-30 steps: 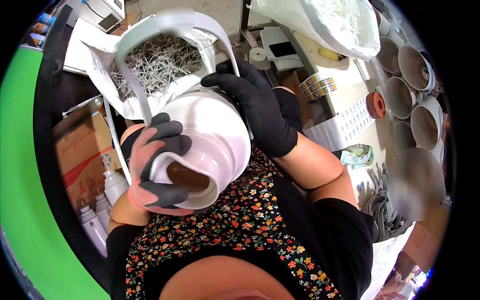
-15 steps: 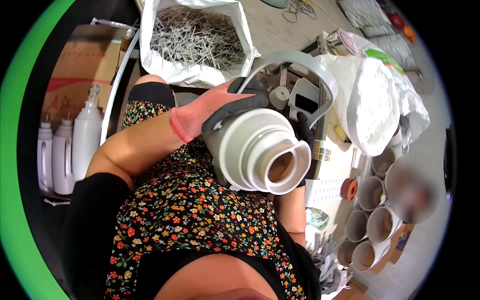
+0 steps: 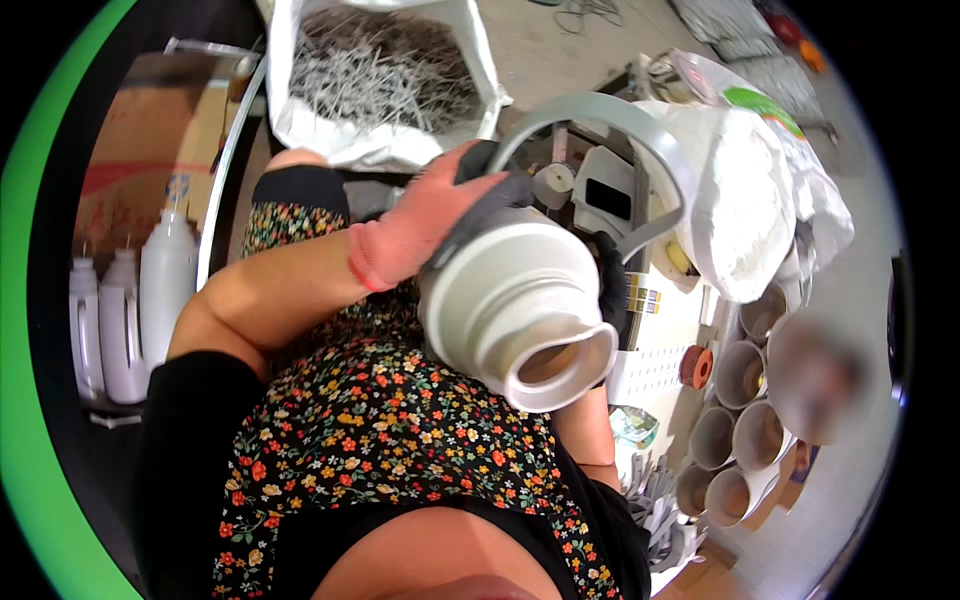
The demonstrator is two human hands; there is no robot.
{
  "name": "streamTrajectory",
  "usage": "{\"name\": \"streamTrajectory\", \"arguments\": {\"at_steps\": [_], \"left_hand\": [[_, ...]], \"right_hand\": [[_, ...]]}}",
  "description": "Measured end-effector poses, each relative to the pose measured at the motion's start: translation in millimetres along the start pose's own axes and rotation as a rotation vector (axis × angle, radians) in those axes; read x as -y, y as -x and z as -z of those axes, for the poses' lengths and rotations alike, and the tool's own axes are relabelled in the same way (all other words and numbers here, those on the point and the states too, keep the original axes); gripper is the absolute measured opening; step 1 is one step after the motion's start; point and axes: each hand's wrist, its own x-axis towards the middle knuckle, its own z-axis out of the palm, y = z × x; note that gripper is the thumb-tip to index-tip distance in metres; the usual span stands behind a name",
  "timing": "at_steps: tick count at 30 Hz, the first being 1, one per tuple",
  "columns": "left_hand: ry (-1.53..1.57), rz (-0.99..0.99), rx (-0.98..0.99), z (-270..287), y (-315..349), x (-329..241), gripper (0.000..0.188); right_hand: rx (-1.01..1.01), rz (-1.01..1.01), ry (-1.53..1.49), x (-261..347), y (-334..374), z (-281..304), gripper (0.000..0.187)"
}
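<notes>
A white plastic thermos jug [image 3: 510,270] is held in front of my lap, its stepped neck and round spout tilted toward me. A brownish surface shows inside the spout. Its broad grey handle [image 3: 675,170] arches away on the far side. My left hand [image 3: 430,215], in a pink glove with black fingers, is closed round the jug's upper left side near one foot of the handle. At the jug's right side, my right hand [image 3: 612,285] in a black glove grips the body; most of its fingers are hidden behind it.
Beyond my knees stands a white sack [image 3: 385,160] of thin grey plastic pieces. On the right, a bench [image 3: 650,335] carries a white tray with a dark phone [image 3: 607,198], plastic bags [image 3: 745,200] and a red-brown roll [image 3: 696,367]. Several open cylinders [image 3: 740,375] stand beside it. White jugs [image 3: 122,330] stand left.
The jug has tipped further, its spout swinging down and left toward me, while the handle shifted slightly right. Both hands keep hold; my left wrist has turned with it.
</notes>
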Motion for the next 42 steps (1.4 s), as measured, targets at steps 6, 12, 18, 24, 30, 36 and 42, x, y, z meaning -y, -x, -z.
{"name": "streamTrajectory", "arguments": {"at_steps": [6, 12, 18, 24, 30, 36, 42], "left_hand": [[-0.596, -0.476, 0.412, 72, -30, -54, 0.045], [0.14, 0.045, 0.352, 83, -37, 25, 0.047], [0.34, 0.323, 0.464, 77, -21, 87, 0.047], [0.117, 0.12, 0.281, 99, -10, 23, 0.041], [-0.303, -0.232, -0.109, 169, 6, 0, 0.037], [-0.566, 0.023, -0.38, 187, 8, 20, 0.04], [-0.643, 0.117, -0.227, 173, -39, 73, 0.042]], "right_hand": [[0.015, 0.564, 0.685, 6, -28, 21, 0.036], [0.106, 0.265, 0.651, 40, 23, 60, 0.036], [-0.003, 0.291, -0.387, 74, 30, 89, 0.057], [0.035, 1.042, 0.006, 259, -62, 155, 0.046], [-0.121, 1.014, -0.499, 440, -153, 182, 0.032], [0.231, 1.076, 0.391, 323, -165, 110, 0.023], [0.281, 0.394, 0.35, 155, -53, 88, 0.034]]}}
